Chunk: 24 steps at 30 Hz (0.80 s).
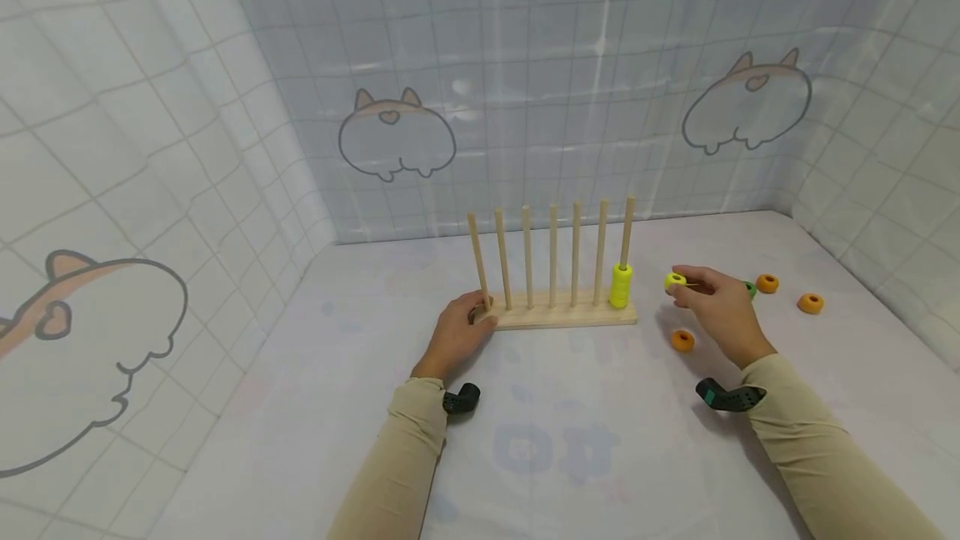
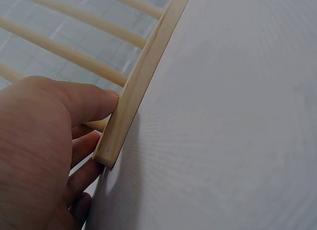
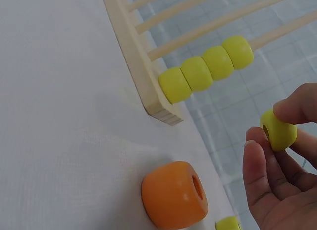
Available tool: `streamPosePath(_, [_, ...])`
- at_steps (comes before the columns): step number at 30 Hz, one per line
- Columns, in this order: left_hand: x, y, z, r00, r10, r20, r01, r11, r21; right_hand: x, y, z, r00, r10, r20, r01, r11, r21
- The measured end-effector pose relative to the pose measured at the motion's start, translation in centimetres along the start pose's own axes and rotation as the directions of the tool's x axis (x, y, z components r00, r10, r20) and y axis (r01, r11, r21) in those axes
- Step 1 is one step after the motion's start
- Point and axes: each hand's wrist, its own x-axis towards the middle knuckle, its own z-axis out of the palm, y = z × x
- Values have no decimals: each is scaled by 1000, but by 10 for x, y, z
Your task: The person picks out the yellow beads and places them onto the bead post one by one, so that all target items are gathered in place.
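L hand (image 1: 456, 333) grips the peg rack (image 1: 558, 318) by its left end, prob. to steady it, toward desk's (image 1: 570, 390) back edge. R hand (image 1: 722, 313) pinches a yellow bead (image 1: 675, 282) by its sides, prob. to leave the hole free, off rack's right end w/ stacked beads (image 1: 620, 287).

Left sleeve (image 1: 397, 457): long, of plain beige cloth, softly creased, ending at the wrist. Right sleeve (image 1: 817, 444): matching in colour and likewise wrinkled along the forearm. Left wrist camera (image 1: 462, 400): black, bent in outline, its side marked with small dots. Right wrist camera (image 1: 735, 398): black, curved, similarly dotted, with a small green patch (image 1: 708, 397). Left grip (image 1: 453, 332) and right grip (image 1: 722, 311): both bare.
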Motion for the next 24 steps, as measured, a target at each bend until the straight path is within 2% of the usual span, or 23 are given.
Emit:
streamPosePath(15, [0, 0, -1, 1000, -19, 1, 19, 1000, 4, 4, -11, 2, 1000, 10, 0, -10, 999, 50])
streamPosePath(24, [0, 1, -1, 1000, -1, -1, 1, 1000, -13, 4, -23, 5, 1000, 3, -12, -2, 997, 83])
